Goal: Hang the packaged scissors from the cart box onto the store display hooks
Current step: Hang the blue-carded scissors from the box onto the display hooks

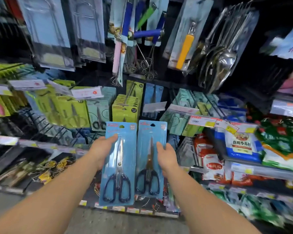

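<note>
I hold two blue blister packs of black-handled scissors upright, side by side, in front of the display. My left hand (101, 152) grips the left pack (123, 181) by its left edge, thumb across the front. My right hand (166, 157) grips the right pack (146, 144) by its right edge, thumb on the front. Each card has a hang hole at its top. Just behind them, a hook row (130, 93) carries green scissor packs (125, 112), and another carries blue packs (152, 97). The cart box is out of view.
Whisks, spoons and peelers hang in packs above. More green and teal scissor packs fill hooks to the left (71, 114) and right (184, 105). Shelves of bagged food (240, 146) stand at the right. Price tags stick out from the hook ends. The floor lies below.
</note>
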